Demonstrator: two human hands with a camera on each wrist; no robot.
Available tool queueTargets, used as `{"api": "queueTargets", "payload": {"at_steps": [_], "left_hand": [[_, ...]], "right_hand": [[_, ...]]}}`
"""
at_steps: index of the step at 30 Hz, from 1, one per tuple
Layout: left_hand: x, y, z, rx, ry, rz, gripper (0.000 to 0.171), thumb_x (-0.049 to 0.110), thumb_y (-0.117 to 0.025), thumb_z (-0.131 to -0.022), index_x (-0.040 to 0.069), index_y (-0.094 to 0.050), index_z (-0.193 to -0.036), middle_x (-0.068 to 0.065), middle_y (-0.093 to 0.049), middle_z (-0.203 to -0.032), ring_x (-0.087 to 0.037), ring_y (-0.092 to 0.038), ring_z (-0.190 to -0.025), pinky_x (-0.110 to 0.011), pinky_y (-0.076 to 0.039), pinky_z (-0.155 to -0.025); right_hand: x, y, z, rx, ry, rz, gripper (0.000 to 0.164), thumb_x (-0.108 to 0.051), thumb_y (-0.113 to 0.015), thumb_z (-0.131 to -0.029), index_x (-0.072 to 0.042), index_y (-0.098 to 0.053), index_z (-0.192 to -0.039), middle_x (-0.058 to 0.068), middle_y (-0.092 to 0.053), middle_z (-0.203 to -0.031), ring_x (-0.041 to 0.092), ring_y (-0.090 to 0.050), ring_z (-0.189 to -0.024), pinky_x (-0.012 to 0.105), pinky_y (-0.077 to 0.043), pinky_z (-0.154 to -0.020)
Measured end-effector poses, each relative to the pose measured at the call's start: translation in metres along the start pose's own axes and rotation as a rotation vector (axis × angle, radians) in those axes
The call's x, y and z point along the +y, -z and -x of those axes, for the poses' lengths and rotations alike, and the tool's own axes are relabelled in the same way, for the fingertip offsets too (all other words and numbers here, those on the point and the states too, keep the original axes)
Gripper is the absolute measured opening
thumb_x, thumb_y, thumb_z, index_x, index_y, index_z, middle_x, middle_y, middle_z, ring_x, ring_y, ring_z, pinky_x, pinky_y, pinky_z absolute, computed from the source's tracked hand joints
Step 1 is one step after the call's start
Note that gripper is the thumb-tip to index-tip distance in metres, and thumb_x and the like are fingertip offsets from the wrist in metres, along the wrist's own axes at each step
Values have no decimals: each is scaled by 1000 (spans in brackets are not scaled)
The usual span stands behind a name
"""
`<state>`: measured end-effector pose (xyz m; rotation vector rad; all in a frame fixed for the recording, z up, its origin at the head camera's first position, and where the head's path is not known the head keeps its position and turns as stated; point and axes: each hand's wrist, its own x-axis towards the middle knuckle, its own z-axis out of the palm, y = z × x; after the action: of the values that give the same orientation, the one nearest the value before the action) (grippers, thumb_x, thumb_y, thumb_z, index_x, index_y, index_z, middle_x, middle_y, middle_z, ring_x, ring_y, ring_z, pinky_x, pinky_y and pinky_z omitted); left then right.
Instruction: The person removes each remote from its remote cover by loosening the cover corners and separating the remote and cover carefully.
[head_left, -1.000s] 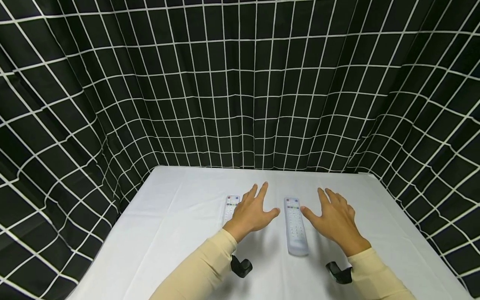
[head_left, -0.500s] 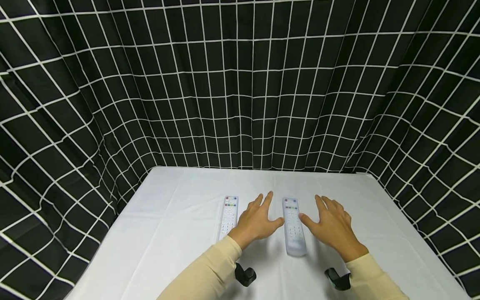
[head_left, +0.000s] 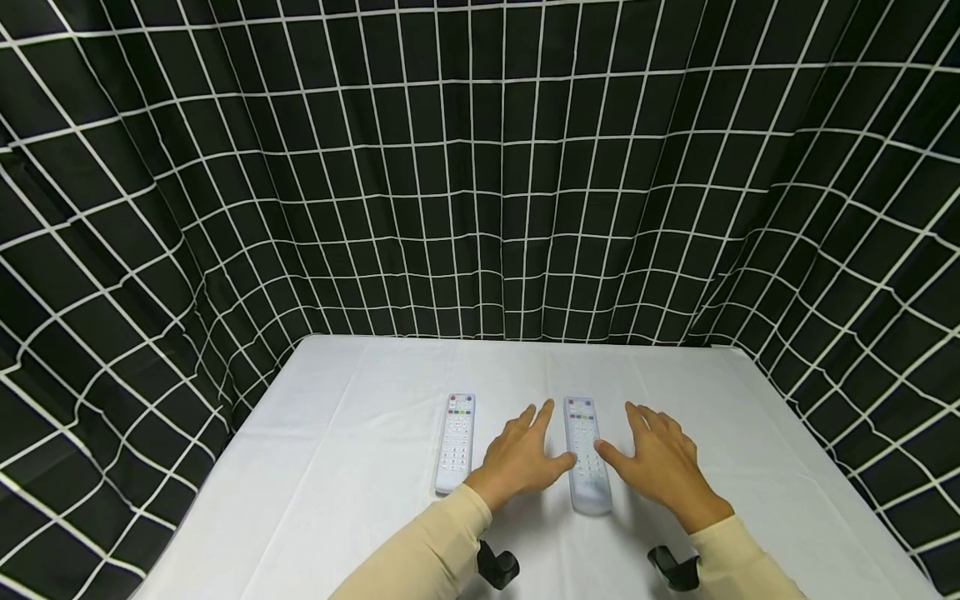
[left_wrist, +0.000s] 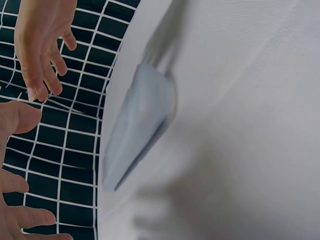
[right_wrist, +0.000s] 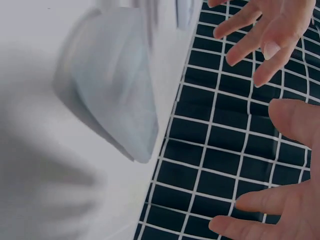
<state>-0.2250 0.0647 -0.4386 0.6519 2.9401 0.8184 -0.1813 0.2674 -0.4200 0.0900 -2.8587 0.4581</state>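
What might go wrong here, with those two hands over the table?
Both thumbs appear over or beside the right remote's keypad, so a button might get pressed by accident.

Neither the left hand nor the right hand grips that remote, so an uneven grab might twist or slide it.

The left sleeve looks close to the left remote's near end in the head view, and might nudge it.
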Motion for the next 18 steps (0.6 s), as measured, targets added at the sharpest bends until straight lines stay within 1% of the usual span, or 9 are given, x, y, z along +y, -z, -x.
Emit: {"api": "queueTargets", "payload": {"at_steps": [5,11,18], "left_hand": [[-2,-7,3,-11,-12,6,80,53,-62,-86,17,-32,-151,-14,-39,-147,-35,-43,-128,-48,-43,-95],[-7,-16,6,-25,-11,5,81,52,-62,-86,15,-33,-151,-15,-40,-146,-35,-44,-128,-49,-43,-95],[-6,-24,3,-37,-26,-7,81,54,-61,-85,15,-34,-151,-13,-42,-146,-32,-44,-128,-46,-43,-96]], "right_hand": [[3,-7,2,-19,-2,-18,82,-50,-63,-88,12,-41,-137,35,-44,-132,59,-36,-119,74,-30,-85],[0,-15,4,-42,1,-39,80,-48,-64,-89,11,-41,-137,34,-44,-133,59,-35,-120,73,-30,-86],[3,-16,5,-48,-17,-34,78,-44,-65,-88,11,-41,-137,35,-44,-133,58,-35,-120,73,-30,-86]]}}
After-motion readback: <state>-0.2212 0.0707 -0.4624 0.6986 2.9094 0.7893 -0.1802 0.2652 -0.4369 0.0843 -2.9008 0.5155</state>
